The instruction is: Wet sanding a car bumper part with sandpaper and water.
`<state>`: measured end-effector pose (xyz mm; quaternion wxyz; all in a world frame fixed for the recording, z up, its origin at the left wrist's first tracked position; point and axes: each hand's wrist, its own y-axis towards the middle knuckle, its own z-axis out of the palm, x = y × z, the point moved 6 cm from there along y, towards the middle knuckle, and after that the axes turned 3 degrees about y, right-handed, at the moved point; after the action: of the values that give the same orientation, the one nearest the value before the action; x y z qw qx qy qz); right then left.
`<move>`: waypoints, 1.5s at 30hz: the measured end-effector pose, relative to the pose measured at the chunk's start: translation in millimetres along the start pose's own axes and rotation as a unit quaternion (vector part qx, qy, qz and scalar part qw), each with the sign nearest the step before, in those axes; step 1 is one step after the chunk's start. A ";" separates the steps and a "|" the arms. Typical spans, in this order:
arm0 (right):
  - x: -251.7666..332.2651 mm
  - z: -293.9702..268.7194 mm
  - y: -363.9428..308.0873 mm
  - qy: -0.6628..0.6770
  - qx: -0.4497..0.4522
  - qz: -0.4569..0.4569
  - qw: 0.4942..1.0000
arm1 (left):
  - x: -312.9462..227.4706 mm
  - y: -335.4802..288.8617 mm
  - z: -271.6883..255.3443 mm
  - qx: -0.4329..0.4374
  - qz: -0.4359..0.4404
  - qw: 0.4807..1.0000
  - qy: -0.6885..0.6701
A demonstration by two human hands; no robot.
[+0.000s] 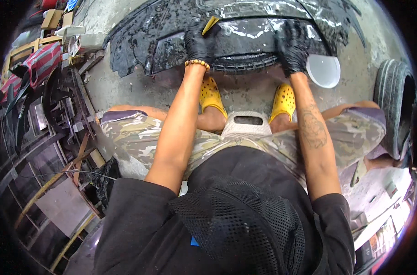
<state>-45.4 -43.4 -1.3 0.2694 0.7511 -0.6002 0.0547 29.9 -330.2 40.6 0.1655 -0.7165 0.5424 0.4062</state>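
Note:
A wet, glossy black car body panel (245,34) lies in front of me, resting over a tyre (245,64). My left hand (198,46), in a black glove, is on the panel's left part. Its fingers are closed on a folded yellow sheet (210,25) that looks like sandpaper and sticks up beside the thumb. My right hand (292,50), also black-gloved, rests on the panel's right side. Motion blurs its fingers, and whatever may be under its palm is hidden. A round, whitish lid-like disc (324,71) sits beside my right wrist, partly under the panel's edge.
Yellow clogs (212,95) are on my feet, with a pale plastic stool (246,123) between my legs. At far right stands another tyre (394,107). Metal frames, scraps and a red-grey striped bag (42,64) crowd the left side. Wet concrete floor (96,87) surrounds the panel.

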 end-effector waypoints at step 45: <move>28.7 17.6 2.9 -0.001 -0.029 0.012 1.000 | -19.7 -7.8 12.7 0.137 0.148 0.976 0.076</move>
<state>-44.5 -77.0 -3.6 0.2899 0.7359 -0.6106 0.0397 30.3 -306.2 46.2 0.1587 -0.6272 0.7042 0.2923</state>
